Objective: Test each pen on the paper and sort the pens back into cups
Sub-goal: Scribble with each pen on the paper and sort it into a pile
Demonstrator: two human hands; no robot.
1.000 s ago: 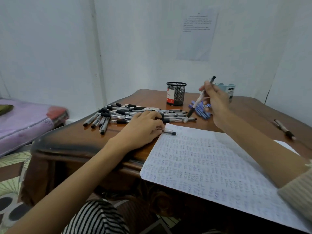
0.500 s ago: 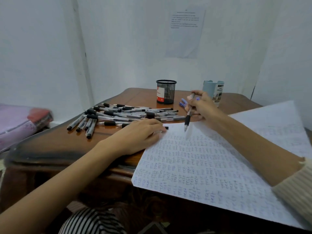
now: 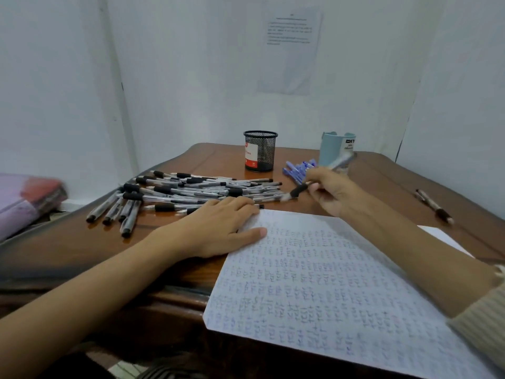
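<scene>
Pen [image 3: 299, 190] I'm testing is pinched in the fingers of my right hand [image 3: 332, 194], right of centre. It's blurry, with the tip pointing left at the big pile of pens [image 3: 191, 190]. Half a second ago that tip was down at the top edge of the paper [image 3: 328, 283]; now it's lifted off. My left hand [image 3: 218, 227] hasn't budged, fingers relaxed and flat on the paper's top-left corner. The light blue cup [image 3: 337, 149] reads "DIY". The black mesh cup [image 3: 260, 151] has a red-and-white label I can't read. Blue pens [image 3: 299, 168] lie between the cups on the surface [image 3: 68, 242].
</scene>
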